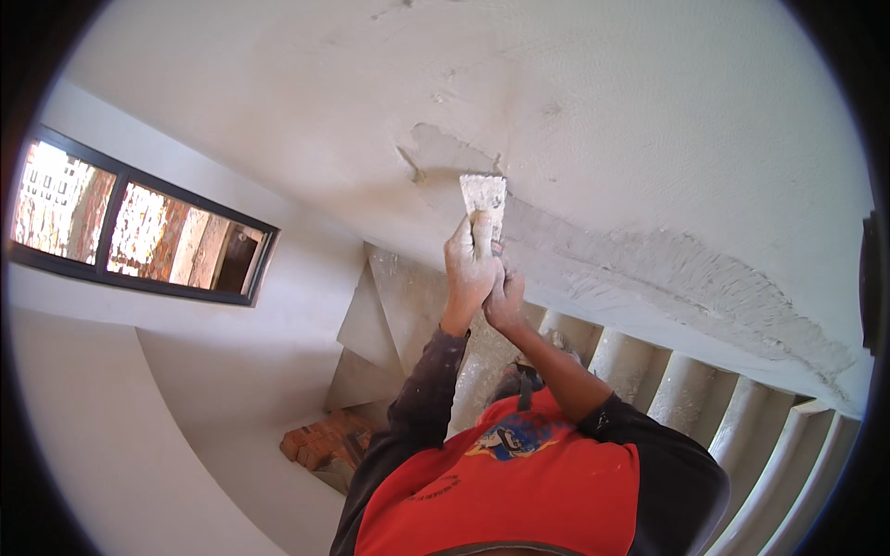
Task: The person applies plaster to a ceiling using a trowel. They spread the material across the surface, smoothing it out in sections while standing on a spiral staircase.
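Off-white wall point(649, 139) spreads above the grip and to both sides of it, smooth in most places. Pale, spattered stairs point(686, 394) run below the grip and off to its right. Under the grip is the wearer's red shirt point(556, 491), with dark sleeves and a printed figure on the chest. A dark-framed window point(113, 222) with 2 panes sits well to the left of the grip, and a rough grey band point(686, 278) of plaster stretches away to its right. Reddish bricks point(324, 443) lie in a pile far below and to the left.

The 2 arms rise from below and converge at the grip. The left arm is nearly upright, its dark sleeve reaching close to the wrist; the right forearm point(556, 366) is bare and slants up from the lower right. The left hand point(470, 269) is higher, with 1 digit laid straight up the blade; I cannot tell how its hidden fingers close. The right hand point(503, 301), just below and to the right, is curled around the handle.

The putty knife point(483, 193) points up from the hands, its pale-coated blade at the wall, just beneath a small rough patch point(450, 148).
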### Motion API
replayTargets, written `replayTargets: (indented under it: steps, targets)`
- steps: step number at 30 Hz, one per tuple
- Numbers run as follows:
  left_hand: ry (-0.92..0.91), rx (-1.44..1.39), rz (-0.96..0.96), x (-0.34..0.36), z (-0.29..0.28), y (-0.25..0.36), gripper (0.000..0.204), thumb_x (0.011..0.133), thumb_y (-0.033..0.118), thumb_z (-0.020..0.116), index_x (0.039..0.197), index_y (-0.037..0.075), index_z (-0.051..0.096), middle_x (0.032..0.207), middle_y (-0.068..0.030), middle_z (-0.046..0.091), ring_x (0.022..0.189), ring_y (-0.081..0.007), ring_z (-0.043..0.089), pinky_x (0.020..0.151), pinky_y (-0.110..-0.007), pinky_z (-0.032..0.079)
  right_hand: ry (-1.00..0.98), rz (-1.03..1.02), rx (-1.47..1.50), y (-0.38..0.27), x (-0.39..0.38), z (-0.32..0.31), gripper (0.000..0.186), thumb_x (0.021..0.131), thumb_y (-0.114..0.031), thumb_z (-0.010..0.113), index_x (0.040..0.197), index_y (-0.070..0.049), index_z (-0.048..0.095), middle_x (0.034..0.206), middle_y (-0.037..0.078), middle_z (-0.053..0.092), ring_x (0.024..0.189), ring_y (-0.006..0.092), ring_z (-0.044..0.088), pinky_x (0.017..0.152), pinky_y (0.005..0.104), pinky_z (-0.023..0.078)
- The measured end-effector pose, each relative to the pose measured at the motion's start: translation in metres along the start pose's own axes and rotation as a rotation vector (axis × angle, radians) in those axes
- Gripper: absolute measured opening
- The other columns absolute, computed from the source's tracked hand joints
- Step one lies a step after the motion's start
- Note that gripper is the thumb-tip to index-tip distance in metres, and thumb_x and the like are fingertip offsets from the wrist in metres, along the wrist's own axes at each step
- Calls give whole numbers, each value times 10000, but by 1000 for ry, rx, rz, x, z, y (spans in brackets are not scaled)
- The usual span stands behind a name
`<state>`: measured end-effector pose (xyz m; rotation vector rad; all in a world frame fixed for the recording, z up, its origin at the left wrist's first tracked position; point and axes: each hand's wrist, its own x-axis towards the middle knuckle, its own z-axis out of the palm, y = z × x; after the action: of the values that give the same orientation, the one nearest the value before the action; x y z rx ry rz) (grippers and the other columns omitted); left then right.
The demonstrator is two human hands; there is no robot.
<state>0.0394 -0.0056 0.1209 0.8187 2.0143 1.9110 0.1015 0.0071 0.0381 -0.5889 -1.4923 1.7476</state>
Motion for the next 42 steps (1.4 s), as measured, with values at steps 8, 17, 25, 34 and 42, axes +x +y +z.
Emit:
replayTargets:
  steps: [8,17,25,34,42]
  targets:
    - [19,81,132,3,-12,-13,301,965,172,535,806,-74,606,616,-51,578,558,-105,541,504,-286,441,-236,129,-47,-32,10,-35,354,987,-300,434,830,-7,553,568,50,530,512,125,523,505,292,430]
    - [-118,-15,480,14,-14,-8,293,950,169,571,830,-89,643,616,-96,618,539,-81,553,462,-275,425,231,-708,-385,-8,-2,-8,488,824,-76,625,1291,-65,483,835,151,596,598,275,608,552,389,494]
    - [-273,-51,618,43,-25,-17,353,964,191,551,750,-82,617,532,-51,561,505,-62,483,438,-266,398,457,-642,-792,-12,-14,23,662,778,-62,650,1399,-151,436,717,103,533,487,239,534,448,365,447]
    - [-446,-88,554,74,-39,-20,371,977,229,498,845,-97,618,625,-192,603,522,-249,566,521,-359,453,626,-665,-737,5,15,72,691,756,-48,645,1405,-133,422,676,136,542,510,281,541,468,380,435]
    - [-523,-64,504,74,-51,-40,408,1006,254,436,836,-78,601,644,-174,602,576,-256,606,538,-362,451,661,-733,-618,10,19,86,713,774,-11,608,1434,-62,342,968,241,641,697,315,651,655,338,526]
